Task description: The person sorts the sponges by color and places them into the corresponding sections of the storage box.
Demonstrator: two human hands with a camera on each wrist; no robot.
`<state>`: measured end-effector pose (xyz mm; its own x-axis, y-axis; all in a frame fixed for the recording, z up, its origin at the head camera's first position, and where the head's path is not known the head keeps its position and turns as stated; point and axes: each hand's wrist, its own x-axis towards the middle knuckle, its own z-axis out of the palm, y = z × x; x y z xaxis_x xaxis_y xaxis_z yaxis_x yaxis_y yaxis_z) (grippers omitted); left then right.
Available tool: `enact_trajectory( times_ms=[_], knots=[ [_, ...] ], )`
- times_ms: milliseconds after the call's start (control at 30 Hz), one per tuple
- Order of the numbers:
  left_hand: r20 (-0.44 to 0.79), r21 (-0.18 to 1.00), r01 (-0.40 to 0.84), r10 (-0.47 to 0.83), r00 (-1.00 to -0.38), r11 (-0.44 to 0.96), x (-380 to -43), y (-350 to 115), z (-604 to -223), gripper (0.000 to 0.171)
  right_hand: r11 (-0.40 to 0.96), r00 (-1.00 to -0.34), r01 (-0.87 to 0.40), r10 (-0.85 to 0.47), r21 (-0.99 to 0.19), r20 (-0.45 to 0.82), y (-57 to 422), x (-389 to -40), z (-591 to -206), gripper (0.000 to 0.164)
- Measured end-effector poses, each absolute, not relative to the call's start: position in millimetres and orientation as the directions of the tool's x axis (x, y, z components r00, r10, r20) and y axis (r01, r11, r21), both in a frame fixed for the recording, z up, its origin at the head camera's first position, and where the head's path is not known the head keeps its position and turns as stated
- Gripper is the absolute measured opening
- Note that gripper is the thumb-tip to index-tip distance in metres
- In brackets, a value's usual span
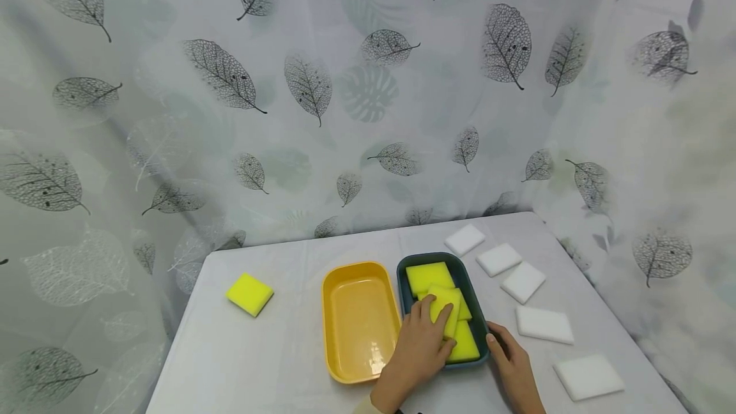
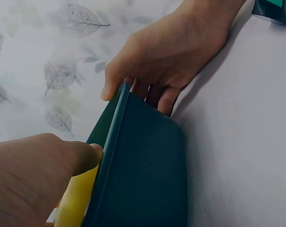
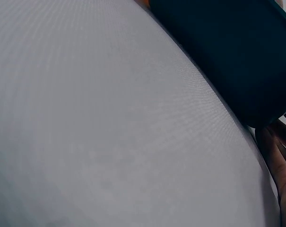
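My left hand reaches over a dark teal tray, its fingers and thumb gripping a yellow sponge. This sponge lies on top of other yellow sponges inside the tray. My right hand holds the tray's right side near the front corner. In the left wrist view, the right thumb lies over the rim with its fingers against the outer wall; the left thumb is close to the rim. The right wrist view shows the tray's dark side and part of the right hand's fingers.
An orange-yellow tray with nothing in it stands left of the teal one. Farther left lies one yellow sponge. Several white sponges are spread along the right side of the white table. A leaf-patterned curtain hangs behind.
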<state>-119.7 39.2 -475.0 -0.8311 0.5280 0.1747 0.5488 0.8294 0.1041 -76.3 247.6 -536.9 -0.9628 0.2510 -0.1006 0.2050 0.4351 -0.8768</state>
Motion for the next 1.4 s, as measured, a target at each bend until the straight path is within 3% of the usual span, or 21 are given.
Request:
enact_trajectory(
  times_ms=[300, 900, 1400],
  knots=[
    [0.198, 0.099, 0.543, 0.518, -0.832, 0.834, -115.2, 33.0, -464.1, 0.057, 0.448, -0.962, 0.216, 0.249, -0.868, -0.111, 247.4, -78.1, -536.1, 0.059],
    [0.315, 0.243, 0.577, 0.499, -0.807, 0.780, -120.1, 10.9, -452.2, 0.047, 0.453, -0.956, 0.263, 0.241, -0.852, -0.167, 248.0, -77.9, -532.4, 0.067],
    [0.334, 0.360, 0.473, 0.362, -0.870, 0.804, -133.2, -35.2, -431.2, 0.048, 0.468, -0.956, 0.256, 0.252, -0.846, -0.150, 246.4, -77.2, -534.9, 0.066]
  ],
)
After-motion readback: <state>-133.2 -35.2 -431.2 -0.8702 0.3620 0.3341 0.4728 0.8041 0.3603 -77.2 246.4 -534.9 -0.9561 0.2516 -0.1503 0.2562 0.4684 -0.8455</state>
